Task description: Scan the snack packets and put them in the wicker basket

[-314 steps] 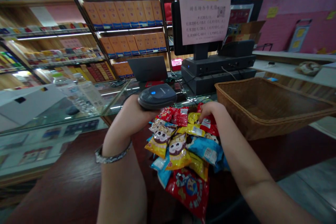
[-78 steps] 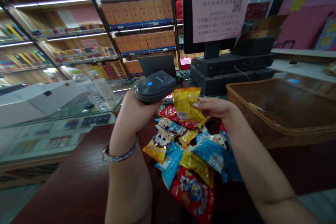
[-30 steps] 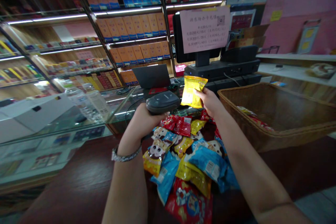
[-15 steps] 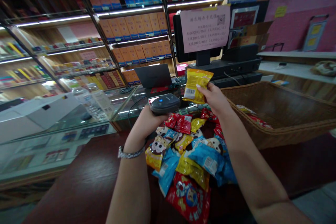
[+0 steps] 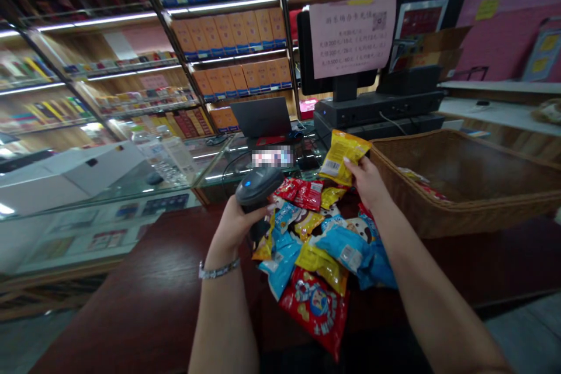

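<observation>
the left hand [image 5: 231,223], a silvery band [image 5: 219,270] around its wrist, is wrapped around a dark grey plastic handheld scanner [image 5: 259,188] with a small blue light, at the left edge of a heap of shiny red, yellow and blue snack packets [image 5: 342,245] on the dark red-brown desk [image 5: 153,280]. the right hand [image 5: 370,181] pinches a tilted yellow foil packet [image 5: 342,155], its white barcode label showing, above the far side of the heap and just left of a brown woven rectangular basket [image 5: 464,219]. beyond, a grey laptop [image 5: 263,117] stands left of a black monitor [image 5: 304,52].
</observation>
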The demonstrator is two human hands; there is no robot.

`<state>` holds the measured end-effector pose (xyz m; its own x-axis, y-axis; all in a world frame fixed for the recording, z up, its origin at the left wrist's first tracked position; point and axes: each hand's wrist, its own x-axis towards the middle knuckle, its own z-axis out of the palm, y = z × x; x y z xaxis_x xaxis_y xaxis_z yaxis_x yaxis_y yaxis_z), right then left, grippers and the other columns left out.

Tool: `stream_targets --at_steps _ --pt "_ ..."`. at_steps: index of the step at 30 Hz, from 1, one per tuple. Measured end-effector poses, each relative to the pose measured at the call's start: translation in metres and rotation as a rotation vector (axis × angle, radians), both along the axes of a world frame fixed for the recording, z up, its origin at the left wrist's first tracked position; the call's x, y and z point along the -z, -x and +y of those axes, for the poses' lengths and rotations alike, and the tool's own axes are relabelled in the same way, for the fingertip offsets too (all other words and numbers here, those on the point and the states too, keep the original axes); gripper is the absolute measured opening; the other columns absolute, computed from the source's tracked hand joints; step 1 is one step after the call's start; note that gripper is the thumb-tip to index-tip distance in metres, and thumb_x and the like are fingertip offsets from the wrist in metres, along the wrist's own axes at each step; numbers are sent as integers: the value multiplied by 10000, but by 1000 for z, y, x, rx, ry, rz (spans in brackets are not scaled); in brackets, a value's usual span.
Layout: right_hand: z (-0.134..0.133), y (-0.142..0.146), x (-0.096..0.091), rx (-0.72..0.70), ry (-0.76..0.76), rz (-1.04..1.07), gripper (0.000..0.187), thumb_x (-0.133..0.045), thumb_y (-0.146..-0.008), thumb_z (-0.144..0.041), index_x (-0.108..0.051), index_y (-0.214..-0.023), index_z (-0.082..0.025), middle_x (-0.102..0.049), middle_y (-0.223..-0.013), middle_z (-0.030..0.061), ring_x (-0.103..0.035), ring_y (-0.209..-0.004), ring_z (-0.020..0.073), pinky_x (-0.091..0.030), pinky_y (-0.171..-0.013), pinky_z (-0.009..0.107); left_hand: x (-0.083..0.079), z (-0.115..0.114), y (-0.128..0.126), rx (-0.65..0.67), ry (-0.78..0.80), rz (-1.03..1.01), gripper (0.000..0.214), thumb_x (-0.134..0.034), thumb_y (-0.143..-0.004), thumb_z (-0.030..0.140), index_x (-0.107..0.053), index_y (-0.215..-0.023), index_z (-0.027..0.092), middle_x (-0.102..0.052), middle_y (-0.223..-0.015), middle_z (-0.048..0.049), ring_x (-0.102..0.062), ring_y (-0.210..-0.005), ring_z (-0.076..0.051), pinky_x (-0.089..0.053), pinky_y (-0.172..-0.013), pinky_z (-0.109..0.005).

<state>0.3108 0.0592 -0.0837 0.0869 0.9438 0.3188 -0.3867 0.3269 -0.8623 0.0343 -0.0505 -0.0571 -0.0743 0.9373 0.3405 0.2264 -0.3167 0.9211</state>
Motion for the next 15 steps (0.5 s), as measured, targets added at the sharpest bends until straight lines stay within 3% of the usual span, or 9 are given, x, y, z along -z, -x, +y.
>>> stream_targets --at_steps 3,7,10,13,15 --pt "0 -7 14 167 -90 -100 482 -718 -767 -482 -600 -1154 -218 -721 -1143 75 -686 -1054 243 -551 -934 396 2 -7 5 -9 -2 0 308 -824 -649 226 -725 -918 114 -760 -861 -84 -684 -751 -207 -570 -743 -326" --pt "-12 -27 7 696 -297 -411 572 -610 -860 -474 -485 -1339 -187 -635 -1280 142 -644 -1135 259 -514 -973 423 6 -2 0 -50 -28 157 304 -805 -628 198 -759 -917 114 -786 -927 -96 -711 -883 -260 -563 -871 -375" --pt "-28 -54 -8 1090 -361 -636 595 -572 -891 -436 -446 -1402 -157 -583 -1329 193 -593 -1211 317 -470 -1017 504 11 6 -7 -66 -17 238 291 -796 -644 225 -777 -912 113 -795 -933 -100 -723 -909 -291 -565 -885 -403" --pt "-42 -86 -23 1358 -226 -753 647 -635 -852 -353 -468 -1424 -101 -568 -1338 250 -534 -1279 392 -425 -1056 562 15 12 -14 12 6 246 392 -826 -639 268 -784 -1002 127 -796 -1011 -98 -722 -987 -312 -559 -923 -420" --pt "-48 -106 -29 1380 -41 -820 770 -705 -782 -271 -431 -1474 -70 -557 -1348 280 -526 -1286 424 -420 -1063 573 17 14 -18 25 26 242 386 -825 -637 273 -788 -991 127 -799 -994 -96 -724 -988 -319 -565 -912 -422"
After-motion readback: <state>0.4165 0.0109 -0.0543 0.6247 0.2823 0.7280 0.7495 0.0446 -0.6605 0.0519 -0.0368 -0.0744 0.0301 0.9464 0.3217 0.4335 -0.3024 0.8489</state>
